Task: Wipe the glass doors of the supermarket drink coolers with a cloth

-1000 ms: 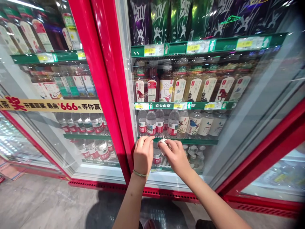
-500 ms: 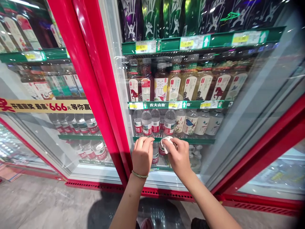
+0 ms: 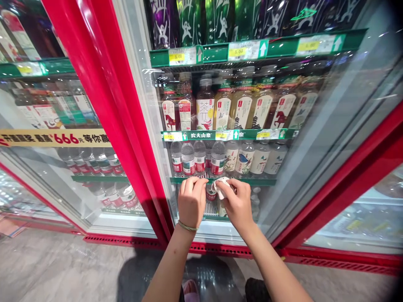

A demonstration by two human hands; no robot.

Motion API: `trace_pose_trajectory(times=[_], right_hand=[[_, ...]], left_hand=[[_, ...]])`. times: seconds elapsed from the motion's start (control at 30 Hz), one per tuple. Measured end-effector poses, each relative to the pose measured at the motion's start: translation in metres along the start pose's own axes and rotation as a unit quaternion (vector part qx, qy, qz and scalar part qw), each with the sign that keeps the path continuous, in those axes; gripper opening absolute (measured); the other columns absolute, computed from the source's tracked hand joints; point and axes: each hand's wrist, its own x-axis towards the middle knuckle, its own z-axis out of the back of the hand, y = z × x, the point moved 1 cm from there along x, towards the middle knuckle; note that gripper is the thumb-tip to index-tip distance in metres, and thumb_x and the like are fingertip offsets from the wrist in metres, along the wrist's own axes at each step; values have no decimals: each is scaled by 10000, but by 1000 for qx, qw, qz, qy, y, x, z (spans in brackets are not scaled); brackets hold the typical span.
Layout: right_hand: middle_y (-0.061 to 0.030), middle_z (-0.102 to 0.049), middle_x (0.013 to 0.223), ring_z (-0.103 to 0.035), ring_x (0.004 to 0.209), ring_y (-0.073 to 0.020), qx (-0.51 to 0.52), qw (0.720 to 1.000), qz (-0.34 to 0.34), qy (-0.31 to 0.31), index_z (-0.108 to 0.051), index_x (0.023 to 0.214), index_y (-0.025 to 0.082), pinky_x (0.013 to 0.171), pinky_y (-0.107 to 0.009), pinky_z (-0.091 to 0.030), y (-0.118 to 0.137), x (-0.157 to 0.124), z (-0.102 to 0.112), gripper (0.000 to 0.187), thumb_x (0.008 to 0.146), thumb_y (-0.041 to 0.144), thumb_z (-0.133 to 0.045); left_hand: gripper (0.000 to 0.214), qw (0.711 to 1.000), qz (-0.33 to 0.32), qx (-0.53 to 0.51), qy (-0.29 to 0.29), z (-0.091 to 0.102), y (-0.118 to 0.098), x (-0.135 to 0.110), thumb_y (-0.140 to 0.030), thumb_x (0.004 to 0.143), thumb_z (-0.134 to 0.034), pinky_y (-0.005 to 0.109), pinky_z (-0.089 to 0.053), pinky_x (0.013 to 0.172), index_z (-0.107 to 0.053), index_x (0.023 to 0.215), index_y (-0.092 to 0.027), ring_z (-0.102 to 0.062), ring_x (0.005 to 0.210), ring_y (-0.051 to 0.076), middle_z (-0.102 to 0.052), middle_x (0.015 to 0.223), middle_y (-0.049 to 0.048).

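Note:
Both my hands are raised against the glass door [image 3: 147,138] of a red drinks fridge, low down in front of the green water-bottle shelf [image 3: 255,181]. My right hand [image 3: 236,205] is closed on a small crumpled white cloth [image 3: 220,185], which is pressed to the glass. My left hand [image 3: 190,200] sits just beside it, fingers curled over with the knuckles toward me; what they hold, if anything, is hidden. A thin band circles my left wrist. Small water bottles [image 3: 201,157] with red labels stand right behind the hands.
The fridge has red frames [image 3: 103,109], green shelves with yellow price tags [image 3: 178,56], tea bottles [image 3: 242,109] and dark cans above. A second glass door [image 3: 47,138] at left carries a yellow 666 banner. Another red-framed door [image 3: 352,184] angles at right. Grey floor below.
The camera view has drifted right and down, so the fridge shifted left in the picture. Both hands stay together on the glass at the same shelf, the cloth still under the right fingers.

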Motion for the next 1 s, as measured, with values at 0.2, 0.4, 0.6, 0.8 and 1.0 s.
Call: trace_pose_trajectory(times=[0.2,0.4,0.6,0.8,1.0], right_hand=[[-78,-566,1135,-485,991,-231,5,1000,18,19,-642,1216,256,862,-358,-484,-10,-3,6,381,930,20,-554],[-84,-561,1145,-483,1011,-239,-1,1000,-11,-2,-636,1239,247,879,-370,-476,-16,-6,11,363,940,50,-578],[-88,-561,1143,-489,1023,-248,-20,999,-39,-32,-659,1195,248,888,-385,-471,-27,-7,18,323,919,82,-632],[-76,-578,1141,-491,1014,-234,-12,1000,1,1,-657,1191,255,890,-372,-472,-31,-9,20,400,896,3,-561],[-86,-565,1135,-489,1022,-241,-9,999,-50,-7,-662,1185,252,883,-388,-473,-32,-8,25,326,919,74,-602]], left_hand=[[206,1000,-3,-6,6,-4,-5,-1,-79,952,-630,331,-528,868,-708,1097,-204,-603,946,206,-664,1010,61],[192,1000,-11,4,5,-5,-7,0,-86,946,-645,330,-528,864,-709,1089,-197,-595,937,209,-664,998,61],[196,1000,-16,1,10,-8,-12,0,-89,950,-640,333,-531,875,-709,1095,-200,-595,945,210,-664,1004,63],[212,1000,-24,2,11,-14,-20,0,-75,930,-660,334,-525,876,-713,1088,-205,-592,951,213,-665,1001,59],[222,1000,-26,4,7,-18,-27,0,-66,930,-650,337,-524,876,-716,1090,-205,-585,953,215,-656,999,65]])
